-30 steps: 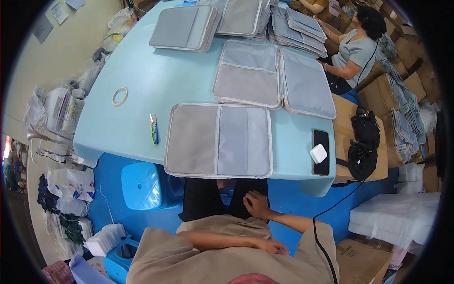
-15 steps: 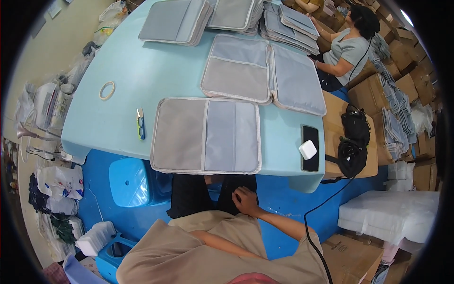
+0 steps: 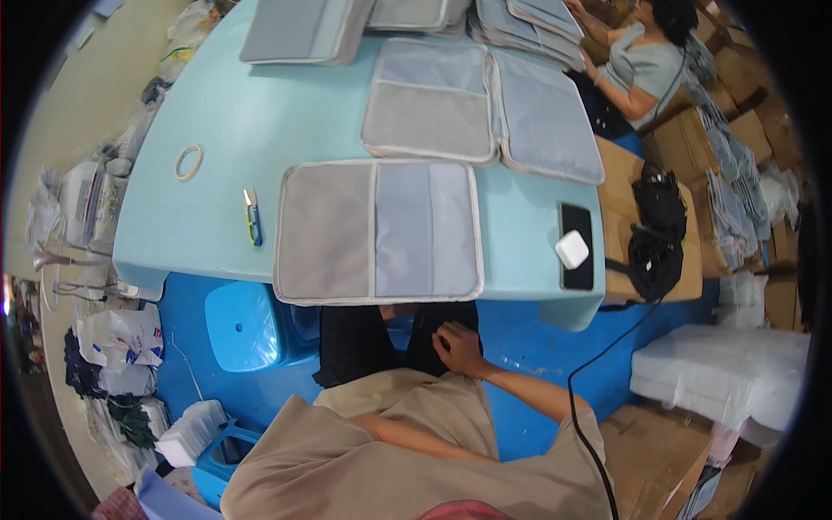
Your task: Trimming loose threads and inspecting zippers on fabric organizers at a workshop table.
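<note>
My right hand rests on my dark-trousered thigh, fingers apart and loosely bent, holding nothing. My left forearm lies across my lap; that hand is hidden by my beige shirt. Nearest on the table edge is a grey zippered flat organizer with a divided face. Beyond it lies an opened one. Left of the nearer organizer are thread snips and a tape roll. To its right, a white case sits on a black phone.
Stacks of organizers fill the table's far side. A blue stool stands below. At right are a co-worker, a box with a black bag and wrapped white packs. A black cable runs beside my right arm.
The view has shifted, so the table sits higher in the picture. My left hand, visible with curled fingers one second ago, is now hidden by the shirt. My right hand stays on the thigh.
</note>
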`<state>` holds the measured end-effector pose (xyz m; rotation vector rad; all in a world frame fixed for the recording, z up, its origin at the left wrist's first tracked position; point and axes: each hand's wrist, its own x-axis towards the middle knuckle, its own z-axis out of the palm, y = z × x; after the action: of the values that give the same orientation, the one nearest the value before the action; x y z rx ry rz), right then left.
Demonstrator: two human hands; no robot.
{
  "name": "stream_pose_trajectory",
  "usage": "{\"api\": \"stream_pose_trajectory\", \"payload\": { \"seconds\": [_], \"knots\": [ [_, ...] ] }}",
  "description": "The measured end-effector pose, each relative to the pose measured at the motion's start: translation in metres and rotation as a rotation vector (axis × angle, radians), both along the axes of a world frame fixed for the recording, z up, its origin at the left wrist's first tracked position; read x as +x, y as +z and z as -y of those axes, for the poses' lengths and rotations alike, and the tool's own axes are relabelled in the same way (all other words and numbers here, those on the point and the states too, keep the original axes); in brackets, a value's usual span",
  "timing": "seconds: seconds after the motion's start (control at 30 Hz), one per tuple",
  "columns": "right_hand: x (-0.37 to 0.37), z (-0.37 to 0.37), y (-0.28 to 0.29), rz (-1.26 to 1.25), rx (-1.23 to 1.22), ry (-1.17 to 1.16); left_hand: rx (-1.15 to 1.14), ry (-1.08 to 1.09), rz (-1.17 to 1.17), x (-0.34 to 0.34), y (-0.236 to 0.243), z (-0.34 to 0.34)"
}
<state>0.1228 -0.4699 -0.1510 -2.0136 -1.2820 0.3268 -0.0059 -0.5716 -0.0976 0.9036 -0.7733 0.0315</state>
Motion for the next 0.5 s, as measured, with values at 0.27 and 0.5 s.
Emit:
{"api": "stream_pose_trajectory", "payload": {
  "seconds": [0.27,0.5],
  "knots": [
    [0.001,-0.009,0.003,-0.022,0.04,0.059,-0.039,0.169,-0.051,-0.02,0.022,-0.008],
    [0.004,0.003,-0.003,-0.004,0.04,-0.011,0.703,0.579,-0.43,-0.003,0.197,-0.302]
  ]
}}
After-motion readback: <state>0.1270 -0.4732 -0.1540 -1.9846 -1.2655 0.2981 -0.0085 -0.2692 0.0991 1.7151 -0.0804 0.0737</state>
